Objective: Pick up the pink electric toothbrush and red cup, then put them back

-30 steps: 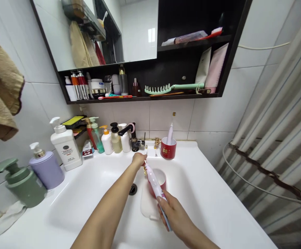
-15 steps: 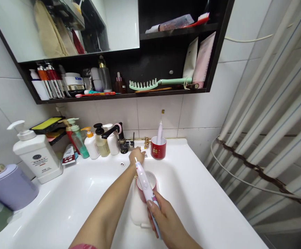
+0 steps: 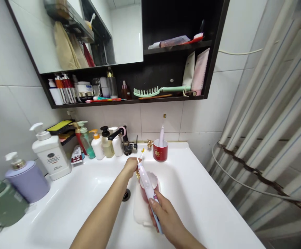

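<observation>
My right hand (image 3: 163, 211) is wrapped round the pale pink-and-blue handle of an electric toothbrush (image 3: 146, 183), its thin bare shaft pointing up and away. Close to that shaft, my left hand (image 3: 131, 166) is closed on a white toothbrush head (image 3: 142, 152) with a yellowish tip; its fingertips are partly hidden. Below the handle a red cup (image 3: 154, 180) with a pale inside stands on a white case (image 3: 141, 211) in the sink. Another red cup (image 3: 160, 152) on the back ledge holds a second electric toothbrush (image 3: 162, 136), upright with its head on.
The white sink (image 3: 88, 193) has a black faucet (image 3: 126, 140) at the back. Several pump bottles (image 3: 107, 141) line the left ledge, with a purple dispenser (image 3: 28, 183) nearer. A dark shelf (image 3: 129, 101) hangs above, holding a green hairbrush (image 3: 163, 90). White pipes (image 3: 267, 103) stand right.
My left hand has come back from the ledge beside the faucet to the toothbrush's shaft, now with a brush head in its fingers. The view has shifted slightly left.
</observation>
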Tool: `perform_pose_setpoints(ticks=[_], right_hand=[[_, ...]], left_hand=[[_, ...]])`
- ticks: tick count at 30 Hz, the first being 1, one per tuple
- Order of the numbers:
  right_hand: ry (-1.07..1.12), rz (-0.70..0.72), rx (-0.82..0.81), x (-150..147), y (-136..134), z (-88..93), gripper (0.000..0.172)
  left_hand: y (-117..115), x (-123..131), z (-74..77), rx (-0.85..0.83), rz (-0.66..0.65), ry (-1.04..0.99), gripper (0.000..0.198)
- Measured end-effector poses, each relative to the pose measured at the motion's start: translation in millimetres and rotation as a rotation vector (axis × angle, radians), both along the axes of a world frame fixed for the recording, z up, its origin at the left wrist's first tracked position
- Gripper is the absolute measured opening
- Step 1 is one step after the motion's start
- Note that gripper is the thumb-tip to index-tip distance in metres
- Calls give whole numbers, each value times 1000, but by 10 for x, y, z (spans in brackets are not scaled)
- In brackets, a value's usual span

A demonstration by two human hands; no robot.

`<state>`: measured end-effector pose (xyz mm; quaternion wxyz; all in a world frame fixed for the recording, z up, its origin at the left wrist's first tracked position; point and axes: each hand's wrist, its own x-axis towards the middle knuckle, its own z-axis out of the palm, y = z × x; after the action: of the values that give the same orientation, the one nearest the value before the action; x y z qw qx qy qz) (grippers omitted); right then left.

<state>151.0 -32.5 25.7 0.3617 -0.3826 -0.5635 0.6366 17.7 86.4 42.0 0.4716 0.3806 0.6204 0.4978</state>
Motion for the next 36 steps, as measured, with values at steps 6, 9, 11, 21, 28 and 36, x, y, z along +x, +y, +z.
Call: perform_pose_setpoints(ticks=[6, 9, 11, 21, 28, 36], right_hand=[[-27, 145, -27, -101, -141, -109, 27], [-37, 187, -57, -142, -167, -144, 29], [-44, 174, -82, -153, -162, -149, 30], [60, 136, -215, -165, -165, -99, 29], [124, 124, -283, -134, -186, 4, 26], [-39, 46, -87, -132, -167, -61, 26]], left_hand=[[-616, -301, 98, 3, 121, -610, 10], [-699, -308, 109, 2, 117, -777, 11], [-704, -289, 101, 7, 104, -804, 11], [-671, -202, 21, 127, 110, -655, 9], [-668, -107, -36, 164, -65, -669, 9], [-691, -62, -25, 188, -66, -653, 8]])
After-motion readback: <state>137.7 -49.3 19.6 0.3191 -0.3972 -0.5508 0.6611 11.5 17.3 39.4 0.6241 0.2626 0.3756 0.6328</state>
